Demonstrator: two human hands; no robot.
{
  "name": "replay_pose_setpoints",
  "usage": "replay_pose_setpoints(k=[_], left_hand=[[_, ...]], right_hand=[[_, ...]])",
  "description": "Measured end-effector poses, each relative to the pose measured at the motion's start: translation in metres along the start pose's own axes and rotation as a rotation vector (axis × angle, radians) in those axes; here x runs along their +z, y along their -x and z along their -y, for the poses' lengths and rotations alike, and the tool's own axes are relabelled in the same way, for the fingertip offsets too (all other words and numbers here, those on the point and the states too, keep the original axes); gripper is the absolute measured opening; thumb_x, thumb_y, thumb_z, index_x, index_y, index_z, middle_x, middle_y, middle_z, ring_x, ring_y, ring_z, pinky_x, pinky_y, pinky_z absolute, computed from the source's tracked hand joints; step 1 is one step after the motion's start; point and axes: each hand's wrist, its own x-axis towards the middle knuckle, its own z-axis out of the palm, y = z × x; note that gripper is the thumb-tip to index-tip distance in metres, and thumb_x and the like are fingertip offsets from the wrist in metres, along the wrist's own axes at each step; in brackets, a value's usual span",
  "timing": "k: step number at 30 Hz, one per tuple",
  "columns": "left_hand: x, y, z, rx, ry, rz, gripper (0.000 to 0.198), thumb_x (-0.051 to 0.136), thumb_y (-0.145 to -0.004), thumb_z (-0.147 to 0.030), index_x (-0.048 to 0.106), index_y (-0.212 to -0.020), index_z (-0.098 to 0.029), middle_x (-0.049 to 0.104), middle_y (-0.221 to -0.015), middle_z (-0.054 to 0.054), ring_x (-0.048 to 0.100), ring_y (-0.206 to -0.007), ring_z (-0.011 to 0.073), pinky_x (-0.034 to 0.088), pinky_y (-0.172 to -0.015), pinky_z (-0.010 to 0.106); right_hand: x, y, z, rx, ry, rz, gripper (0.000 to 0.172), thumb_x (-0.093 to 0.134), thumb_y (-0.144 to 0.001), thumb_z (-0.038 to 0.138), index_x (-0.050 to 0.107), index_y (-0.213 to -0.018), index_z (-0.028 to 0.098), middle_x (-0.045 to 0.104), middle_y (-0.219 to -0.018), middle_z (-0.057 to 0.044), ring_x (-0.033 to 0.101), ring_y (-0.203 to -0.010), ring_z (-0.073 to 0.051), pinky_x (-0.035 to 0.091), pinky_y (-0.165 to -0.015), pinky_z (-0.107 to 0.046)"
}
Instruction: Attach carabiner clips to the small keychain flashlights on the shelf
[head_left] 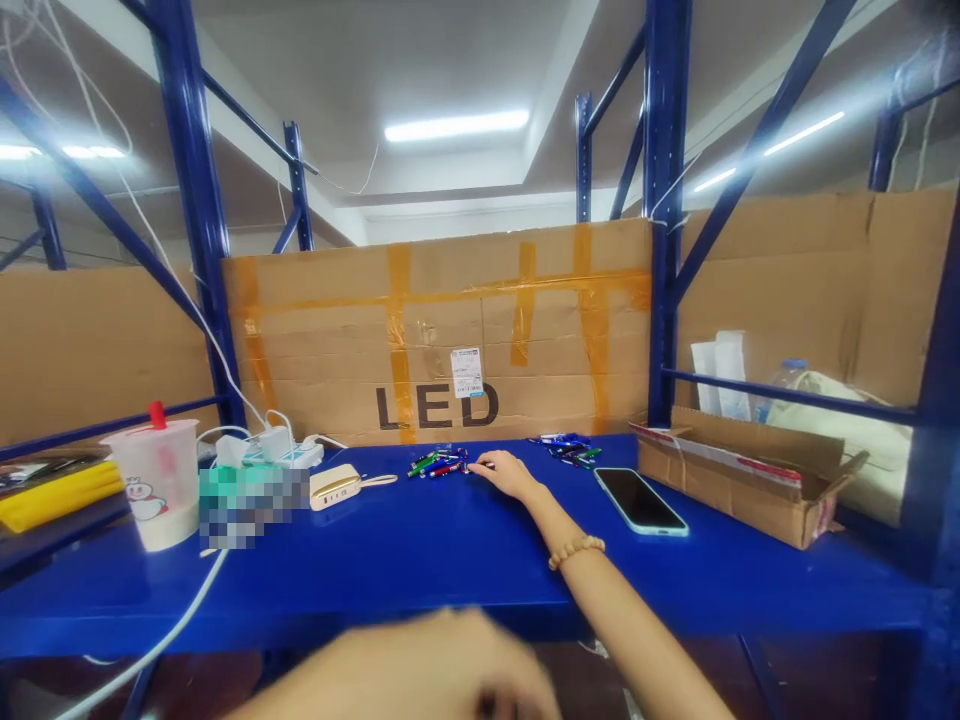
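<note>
Right hand (514,473) (beaded bracelet (577,550) at the wrist) rests at the right edge of the left pile of pens (439,464) on the blue shelf (420,560), the left hand (465,655) is blurred in the foreground, and whether either holds anything cannot be told.

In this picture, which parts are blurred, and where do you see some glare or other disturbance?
Head view: the left hand is smeared, probably by motion; head view: the right hand is much sharper; head view: the central ceiling light is blown out white; head view: a pixelated patch beside the cup hides detail.
</note>
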Motion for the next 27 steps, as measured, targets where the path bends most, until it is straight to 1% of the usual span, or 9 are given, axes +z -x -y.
replay_pose_setpoints(k=[2, 4, 5, 7, 9, 11, 14, 21, 27], left_hand=[[-0.024, -0.043, 0.008, 0.076, -0.028, -0.315, 0.021, 0.052, -0.078, -0.042, 0.066, -0.080, -0.026, 0.067, -0.081, 0.000, 0.060, -0.076, 0.0186, 0.045, -0.069, 0.030], [-0.049, -0.082, 0.026, 0.136, -0.009, -0.771, 0.022, 0.054, -0.073, -0.041, 0.065, -0.069, -0.023, 0.067, -0.076, 0.002, 0.059, -0.072, 0.0190, 0.043, -0.068, 0.029], [-0.060, -0.098, 0.037, 0.128, 0.060, -0.922, 0.022, 0.054, -0.072, -0.040, 0.063, -0.065, -0.021, 0.066, -0.073, 0.003, 0.058, -0.071, 0.0189, 0.043, -0.067, 0.029], [-0.078, -0.122, 0.062, 0.048, 0.344, -1.149, 0.022, 0.050, -0.069, -0.039, 0.058, -0.063, -0.019, 0.063, -0.069, 0.003, 0.058, -0.065, 0.0177, 0.043, -0.062, 0.028], [-0.089, -0.138, 0.084, -0.052, 0.733, -1.268, 0.024, 0.041, -0.069, -0.037, 0.054, -0.064, -0.018, 0.062, -0.066, 0.004, 0.060, -0.062, 0.0174, 0.042, -0.057, 0.026], [-0.094, -0.146, 0.101, -0.083, 0.922, -1.307, 0.026, 0.038, -0.068, -0.038, 0.053, -0.065, -0.017, 0.062, -0.066, 0.005, 0.061, -0.064, 0.0178, 0.042, -0.056, 0.025], [-0.094, -0.147, 0.113, 0.034, 0.852, -1.263, 0.021, 0.046, -0.064, -0.034, 0.056, -0.065, -0.015, 0.065, -0.070, 0.006, 0.062, -0.072, 0.0186, 0.043, -0.058, 0.023], [-0.104, -0.125, 0.115, -0.065, 1.051, -1.173, 0.029, 0.033, -0.077, -0.030, 0.056, -0.069, -0.013, 0.066, -0.066, 0.010, 0.064, -0.055, 0.0207, 0.046, -0.050, 0.028], [-0.114, -0.123, 0.116, -0.057, 1.174, -1.026, 0.034, 0.032, -0.080, -0.029, 0.059, -0.087, -0.011, 0.068, -0.071, 0.012, 0.065, -0.063, 0.0210, 0.050, -0.058, 0.028]], right_hand=[[0.001, 0.000, 0.000, -0.004, -0.001, 0.002, 0.033, 0.042, -0.088, 0.043, 0.068, -0.088, 0.022, 0.068, -0.094, -0.003, 0.061, -0.088, -0.018, 0.041, -0.068, -0.023], [0.001, 0.000, 0.001, -0.004, -0.004, 0.014, 0.031, 0.042, -0.088, 0.039, 0.068, -0.088, 0.022, 0.069, -0.093, -0.004, 0.061, -0.088, -0.018, 0.040, -0.065, -0.023], [0.001, 0.001, 0.001, -0.006, -0.005, 0.023, 0.030, 0.042, -0.088, 0.038, 0.068, -0.088, 0.022, 0.069, -0.093, -0.004, 0.061, -0.087, -0.018, 0.039, -0.065, -0.022], [0.001, 0.001, 0.002, 0.010, 0.011, 0.019, 0.033, 0.040, -0.089, 0.040, 0.068, -0.084, 0.021, 0.069, -0.088, -0.004, 0.061, -0.083, -0.018, 0.038, -0.061, -0.022], [0.000, 0.001, 0.004, 0.034, 0.044, 0.017, 0.039, 0.036, -0.090, 0.042, 0.067, -0.078, 0.021, 0.069, -0.083, -0.003, 0.061, -0.078, -0.017, 0.036, -0.059, -0.022], [0.000, 0.001, 0.005, 0.051, 0.072, 0.017, 0.042, 0.033, -0.092, 0.041, 0.065, -0.074, 0.021, 0.068, -0.080, -0.003, 0.060, -0.077, -0.016, 0.034, -0.058, -0.022], [0.001, 0.000, 0.005, 0.073, 0.084, 0.000, 0.045, 0.030, -0.092, 0.042, 0.064, -0.072, 0.020, 0.067, -0.079, -0.003, 0.058, -0.076, -0.016, 0.033, -0.058, -0.021], [0.006, -0.003, -0.003, 0.051, -0.015, -0.076, 0.040, 0.040, -0.086, 0.051, 0.067, -0.083, 0.022, 0.068, -0.088, -0.003, 0.060, -0.082, -0.017, 0.036, -0.064, -0.023], [0.002, -0.002, 0.000, -0.006, 0.016, -0.034, 0.037, 0.042, -0.086, 0.048, 0.069, -0.087, 0.024, 0.069, -0.089, -0.003, 0.061, -0.080, -0.017, 0.037, -0.065, -0.023]])
